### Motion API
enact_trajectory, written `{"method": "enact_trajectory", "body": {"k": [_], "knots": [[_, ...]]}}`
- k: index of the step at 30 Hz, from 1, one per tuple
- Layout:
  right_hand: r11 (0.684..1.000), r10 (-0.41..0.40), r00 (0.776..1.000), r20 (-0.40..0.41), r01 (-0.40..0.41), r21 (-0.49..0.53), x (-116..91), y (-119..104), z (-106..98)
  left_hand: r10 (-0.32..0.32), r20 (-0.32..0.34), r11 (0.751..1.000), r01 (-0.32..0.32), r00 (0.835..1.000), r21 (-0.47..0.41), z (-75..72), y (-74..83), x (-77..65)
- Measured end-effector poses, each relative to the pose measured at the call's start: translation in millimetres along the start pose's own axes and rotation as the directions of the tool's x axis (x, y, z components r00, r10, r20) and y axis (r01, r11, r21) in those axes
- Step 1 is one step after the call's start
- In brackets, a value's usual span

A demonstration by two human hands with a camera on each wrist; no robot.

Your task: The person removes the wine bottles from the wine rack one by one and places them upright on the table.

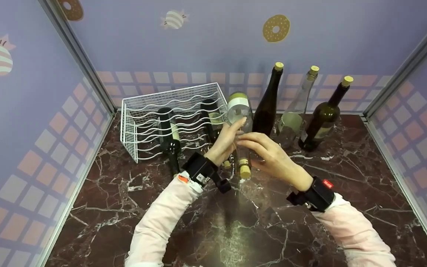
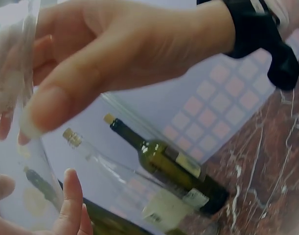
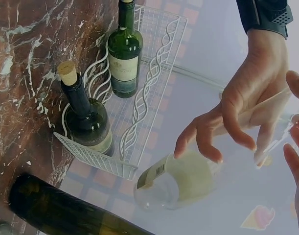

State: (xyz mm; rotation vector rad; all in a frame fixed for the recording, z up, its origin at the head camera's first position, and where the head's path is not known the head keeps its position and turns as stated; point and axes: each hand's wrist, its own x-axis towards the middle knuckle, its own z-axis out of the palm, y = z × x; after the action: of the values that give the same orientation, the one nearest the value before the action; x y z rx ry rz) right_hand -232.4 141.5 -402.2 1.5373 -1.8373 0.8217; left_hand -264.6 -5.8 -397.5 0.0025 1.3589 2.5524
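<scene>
A clear glass bottle (image 1: 245, 151) with a cork and pale label is held in the air on its side, base toward the back wall and neck toward me. My left hand (image 1: 225, 142) holds it around the body, thumb pointing along the glass. Beside the neck is my right hand (image 1: 274, 159), its fingers loosely extended across the bottle and its fingertips at the glass. In the right wrist view, the bottle's base (image 3: 156, 193) points away below the left hand's (image 3: 247, 103) fingers. Through the left wrist view, the right hand's thumb (image 2: 51, 107) shows close to the glass.
Left of the bottle, a white wire rack (image 1: 130, 128) holds two dark bottles, one of them green-glassed (image 3: 125, 63). On the right stand a dark bottle (image 1: 267, 107), a clear bottle (image 1: 291, 118) and a green bottle (image 1: 323, 120), all corked. Patterned walls enclose the marbled table (image 1: 124, 215).
</scene>
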Motion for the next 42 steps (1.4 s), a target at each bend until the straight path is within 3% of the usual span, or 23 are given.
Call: {"method": "enact_trajectory", "body": {"k": [11, 19, 31, 35, 42], "knots": [[0.999, -0.051, 0.998, -0.026, 0.051, 0.002, 3.8, -2.8, 2.1, -0.055, 0.035, 0.998, 0.056, 0.998, -0.03, 2.8, -2.4, -16.8], [0.997, -0.068, 0.998, -0.005, 0.067, -0.039, 3.0, -3.9, 2.0, -0.098, 0.004, 0.993, 0.098, 0.995, -0.06, 3.4, -5.3, -18.0], [0.998, -0.047, 0.999, -0.013, 0.047, -0.04, 2.0, -5.5, -3.3, -0.154, -0.003, 0.987, 0.153, 0.988, -0.056, 5.8, -5.9, -19.8], [1.0, -0.02, 1.0, 0.008, 0.02, -0.011, -0.4, -4.2, -5.2, -0.174, 0.023, 0.982, 0.175, 0.985, -0.07, 4.9, -9.4, -19.5], [1.0, 0.029, 0.998, 0.063, -0.029, 0.001, -3.8, -5.3, -7.9, -0.264, 0.039, 0.963, 0.266, 0.964, -0.04, 0.4, -16.1, -21.6]]}}
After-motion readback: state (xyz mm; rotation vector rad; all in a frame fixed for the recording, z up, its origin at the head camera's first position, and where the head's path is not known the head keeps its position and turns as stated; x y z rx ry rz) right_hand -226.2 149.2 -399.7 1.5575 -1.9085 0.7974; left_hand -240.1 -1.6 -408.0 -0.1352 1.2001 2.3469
